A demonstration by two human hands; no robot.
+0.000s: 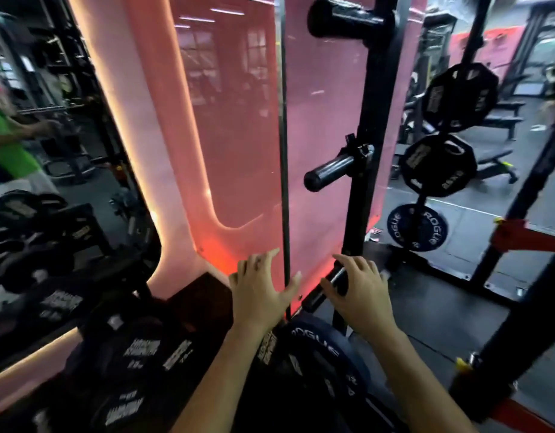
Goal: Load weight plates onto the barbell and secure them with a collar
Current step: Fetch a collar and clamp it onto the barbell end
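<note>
both hands empty, fingers spread: left hand (263, 289) near pink wall panel (226, 135), right hand (360, 292) over rack peg (335, 281), above rogue plate (323, 348); collar (359, 154) on far peg.

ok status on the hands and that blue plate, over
Left hand and right hand open, fingers spread, holding nothing. Blue Rogue plate below them, untouched. Collar sits on rack peg. Nothing in the way.
</note>
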